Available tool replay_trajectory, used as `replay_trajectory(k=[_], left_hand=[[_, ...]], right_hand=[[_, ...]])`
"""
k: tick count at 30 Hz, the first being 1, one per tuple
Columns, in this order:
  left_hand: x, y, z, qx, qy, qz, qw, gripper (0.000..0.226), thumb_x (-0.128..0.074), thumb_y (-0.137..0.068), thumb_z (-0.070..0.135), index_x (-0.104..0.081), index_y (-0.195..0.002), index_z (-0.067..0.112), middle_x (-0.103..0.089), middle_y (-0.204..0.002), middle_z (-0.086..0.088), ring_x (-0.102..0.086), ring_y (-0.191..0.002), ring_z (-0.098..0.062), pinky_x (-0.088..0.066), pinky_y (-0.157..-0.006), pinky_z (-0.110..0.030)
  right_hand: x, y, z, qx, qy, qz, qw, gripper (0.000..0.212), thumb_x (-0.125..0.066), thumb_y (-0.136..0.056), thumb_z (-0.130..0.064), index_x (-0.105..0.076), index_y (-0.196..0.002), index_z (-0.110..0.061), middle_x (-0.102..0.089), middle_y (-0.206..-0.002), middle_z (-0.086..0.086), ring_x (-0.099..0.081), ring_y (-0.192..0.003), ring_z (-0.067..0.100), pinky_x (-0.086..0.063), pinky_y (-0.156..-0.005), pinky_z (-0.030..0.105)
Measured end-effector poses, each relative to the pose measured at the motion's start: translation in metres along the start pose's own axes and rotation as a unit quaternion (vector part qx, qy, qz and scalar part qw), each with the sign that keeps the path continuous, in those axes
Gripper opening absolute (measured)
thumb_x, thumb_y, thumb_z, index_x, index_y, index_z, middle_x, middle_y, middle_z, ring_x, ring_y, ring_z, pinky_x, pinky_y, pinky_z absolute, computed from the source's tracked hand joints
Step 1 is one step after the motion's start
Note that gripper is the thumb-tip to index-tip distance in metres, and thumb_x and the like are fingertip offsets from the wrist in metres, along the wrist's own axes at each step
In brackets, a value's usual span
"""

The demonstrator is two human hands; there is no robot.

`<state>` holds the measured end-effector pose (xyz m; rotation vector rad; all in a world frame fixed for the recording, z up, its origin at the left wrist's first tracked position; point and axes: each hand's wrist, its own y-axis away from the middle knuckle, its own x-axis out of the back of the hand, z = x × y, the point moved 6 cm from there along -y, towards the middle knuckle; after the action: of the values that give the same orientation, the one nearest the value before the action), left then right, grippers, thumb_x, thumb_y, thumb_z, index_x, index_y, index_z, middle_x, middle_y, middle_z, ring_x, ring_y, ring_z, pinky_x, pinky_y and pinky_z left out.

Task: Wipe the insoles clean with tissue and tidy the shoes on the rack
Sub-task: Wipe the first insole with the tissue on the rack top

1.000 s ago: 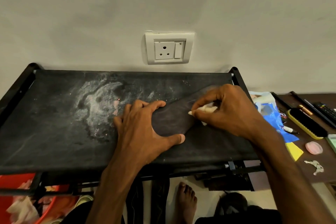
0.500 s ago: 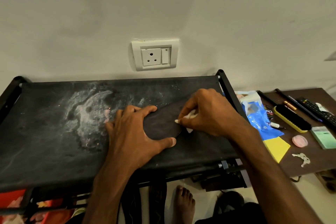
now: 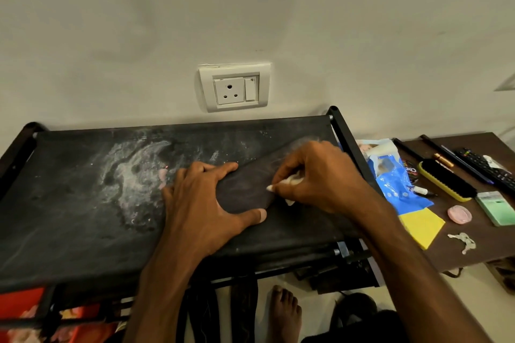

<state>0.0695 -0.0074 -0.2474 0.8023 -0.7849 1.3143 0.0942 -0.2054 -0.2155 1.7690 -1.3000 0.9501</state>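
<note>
As the dark insole [image 3: 245,189] lay flat on the dusty black top shelf of the shoe rack [image 3: 83,217], a person's left hand [image 3: 206,203] held it down, fingers spread and straight, the forefinger along its far edge and the thumb along its near edge. The right hand [image 3: 320,178], fingers curled, pinched a small wad of white tissue [image 3: 289,181] and pressed it against the insole's surface, just beside the left thumb tip. A pale, powdery smear [image 3: 131,175] marked the shelf fabric to the left of both hands. On the wall behind the rack sat a white socket plate [image 3: 234,88] with a switch. To the right, a dark wooden tabletop [image 3: 473,245] stood beside the rack and carried a blue plastic packet [image 3: 395,184], a yellow-backed brush [image 3: 446,182], a yellow square sheet [image 3: 420,227], a pink round object [image 3: 459,214], a pale green box [image 3: 496,207], a set of keys [image 3: 462,241] and a black remote control [image 3: 487,167]. Below the shelf, a bare foot [image 3: 284,312] rested on the light floor.
</note>
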Motion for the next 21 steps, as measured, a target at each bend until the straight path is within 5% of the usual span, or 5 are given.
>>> replay_trajectory(k=[9, 13, 16, 21], left_hand=[[0.017, -0.013, 0.002, -0.061, -0.040, -0.080, 0.994, 0.102, -0.063, -0.048, 0.084, -0.044, -0.143, 0.049, -0.042, -0.131, 0.019, -0.031, -0.128, -0.010, -0.018, -0.095, -0.034], [0.023, -0.019, 0.013, -0.084, -0.084, -0.135, 0.984, 0.103, -0.079, -0.067, 0.067, -0.027, -0.153, 0.044, -0.029, -0.153, 0.015, -0.017, -0.142, -0.012, -0.016, -0.110, -0.040], [0.021, -0.027, 0.035, -0.112, -0.127, -0.158, 0.973, 0.112, -0.077, -0.065, 0.073, -0.019, -0.156, 0.041, -0.024, -0.158, 0.011, -0.015, -0.144, -0.015, -0.014, -0.116, -0.044], [0.006, -0.036, 0.061, -0.143, -0.142, -0.156, 0.967, 0.089, -0.079, -0.065, 0.070, -0.042, -0.141, 0.045, -0.043, -0.143, 0.012, -0.035, -0.134, -0.015, -0.025, -0.110, -0.045]], right_hand=[[0.032, 0.011, 0.036, -0.042, -0.078, 0.233, 0.968, 0.013, -0.079, -0.081, -0.048, -0.079, -0.079, -0.035, -0.072, -0.074, -0.019, -0.068, -0.072, 0.001, -0.059, -0.074, 0.035], [0.026, 0.006, 0.035, -0.033, -0.080, 0.212, 0.973, 0.012, -0.078, -0.084, -0.046, -0.079, -0.081, -0.035, -0.070, -0.080, -0.020, -0.065, -0.077, 0.001, -0.053, -0.072, 0.026], [0.022, 0.002, 0.031, -0.013, -0.074, 0.196, 0.978, 0.005, -0.079, -0.084, -0.040, -0.078, -0.084, -0.035, -0.068, -0.084, -0.019, -0.063, -0.083, 0.004, -0.047, -0.071, 0.024], [0.017, 0.001, 0.024, 0.002, -0.055, 0.158, 0.986, 0.003, -0.077, -0.086, -0.037, -0.075, -0.086, -0.038, -0.067, -0.094, -0.016, -0.059, -0.088, 0.003, -0.042, -0.071, 0.019]])
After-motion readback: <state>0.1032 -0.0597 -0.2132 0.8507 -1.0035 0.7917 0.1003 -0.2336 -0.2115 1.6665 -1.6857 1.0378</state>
